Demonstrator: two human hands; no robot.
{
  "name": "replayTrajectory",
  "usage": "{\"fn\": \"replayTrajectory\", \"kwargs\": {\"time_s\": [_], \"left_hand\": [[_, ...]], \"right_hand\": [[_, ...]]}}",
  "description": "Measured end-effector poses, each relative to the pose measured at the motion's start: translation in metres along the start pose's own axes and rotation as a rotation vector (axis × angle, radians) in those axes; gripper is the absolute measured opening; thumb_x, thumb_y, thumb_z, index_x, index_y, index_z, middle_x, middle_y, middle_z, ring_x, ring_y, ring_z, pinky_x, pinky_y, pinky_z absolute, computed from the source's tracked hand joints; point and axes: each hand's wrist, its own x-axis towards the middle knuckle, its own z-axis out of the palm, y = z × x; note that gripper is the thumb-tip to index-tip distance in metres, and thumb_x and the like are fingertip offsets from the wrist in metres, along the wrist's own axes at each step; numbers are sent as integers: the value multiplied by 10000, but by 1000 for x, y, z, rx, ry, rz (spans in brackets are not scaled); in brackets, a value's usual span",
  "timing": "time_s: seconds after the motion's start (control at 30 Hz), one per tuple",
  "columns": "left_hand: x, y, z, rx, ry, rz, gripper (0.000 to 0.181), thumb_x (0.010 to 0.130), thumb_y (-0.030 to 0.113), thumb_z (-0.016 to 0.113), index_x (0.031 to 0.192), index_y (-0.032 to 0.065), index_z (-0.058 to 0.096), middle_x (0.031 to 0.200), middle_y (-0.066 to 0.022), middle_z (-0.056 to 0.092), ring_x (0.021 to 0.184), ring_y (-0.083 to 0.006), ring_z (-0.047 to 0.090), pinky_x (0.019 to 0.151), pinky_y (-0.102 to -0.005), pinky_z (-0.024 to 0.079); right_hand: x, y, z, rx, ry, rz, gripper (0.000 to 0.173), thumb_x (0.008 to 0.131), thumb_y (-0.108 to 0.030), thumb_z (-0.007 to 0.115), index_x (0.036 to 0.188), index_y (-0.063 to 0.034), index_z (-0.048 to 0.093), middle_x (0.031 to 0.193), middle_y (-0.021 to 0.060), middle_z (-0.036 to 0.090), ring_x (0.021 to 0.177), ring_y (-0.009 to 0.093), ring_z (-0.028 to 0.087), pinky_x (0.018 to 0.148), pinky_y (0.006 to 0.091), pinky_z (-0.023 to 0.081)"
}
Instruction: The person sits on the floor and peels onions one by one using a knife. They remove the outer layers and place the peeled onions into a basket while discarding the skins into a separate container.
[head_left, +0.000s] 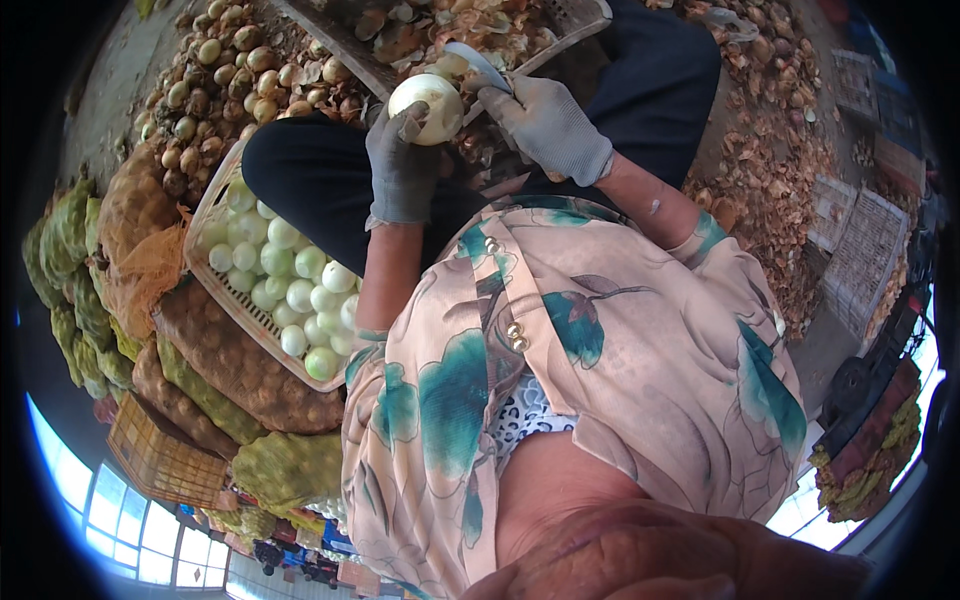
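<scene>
A gray-gloved left hand, my left hand (403, 169), grips a large, pale, peeled onion (426, 109) with the thumb across its near side. To its right, my right hand (551, 124), gloved alike, is shut around a small knife with a pale curved blade (477, 63). The blade sits just above and right of the onion; whether its edge touches a bit of skin there I cannot tell. Directly beyond both hands is a plastic crate (341, 49) with loose onion skins (457, 26) in it. Beside my left knee stands a light plastic crate (259, 346) of peeled onions (298, 295).
Unpeeled onions (225, 73) are heaped on the floor at far left. Full mesh sacks (247, 360) lie behind the peeled-onion crate, near a yellow crate (169, 454). Onion skins (772, 180) cover the floor on the right, beside pale plastic crates (866, 255).
</scene>
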Motion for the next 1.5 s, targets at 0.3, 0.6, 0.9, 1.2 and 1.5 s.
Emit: {"fn": "replayTrajectory", "kwargs": {"time_s": [0.3, 0.6, 0.9, 1.2, 1.5], "left_hand": [[-10, 30, 21, -116, -7, 33, 659, 744, 135, 758, 1337, -69, 553, 1160, -164, 664, 999, -220, 676, 875, -329, 564], [-22, 59, 32, 123, -89, 235, 747, 674, 133, 826, 1341, -62, 551, 1223, -163, 642, 1060, -234, 660, 944, -355, 547], [-23, 61, 33, 356, -71, 423, 755, 764, 167, 861, 1394, -42, 501, 1300, -190, 584, 1133, -240, 619, 972, -334, 531], [-15, 20, 7, -174, -102, -17, 684, 890, 379, 713, 1355, -81, 510, 1164, -164, 655, 993, -225, 665, 860, -333, 545], [-1, 2, 10, -605, 31, -87, 628, 935, 406, 698, 1307, -69, 521, 1202, -199, 631, 1073, -335, 648, 936, -487, 552]], "right_hand": [[5, 1, 5, 141, -23, -17, 362, 931, -320, 704, 1011, 32, 689, 762, 170, 682, 667, 224, 696, 608, 361, 533], [20, 22, 11, 1044, -209, 407, 310, 988, -258, 643, 1146, 7, 675, 894, 54, 712, 757, 125, 680, 646, 255, 570], [28, 67, 37, 601, 9, -141, 418, 1025, -355, 613, 1211, 16, 657, 1049, 56, 719, 935, 116, 685, 840, 276, 567], [-9, 22, 24, 55, 238, -390, 357, 983, -310, 622, 1147, 3, 675, 794, 173, 705, 704, 318, 706, 621, 369, 548], [-20, 16, 21, -675, 164, -565, 658, 824, -165, 700, 1442, -36, 514, 976, 143, 695, 614, 281, 632, 589, 372, 514]]}}
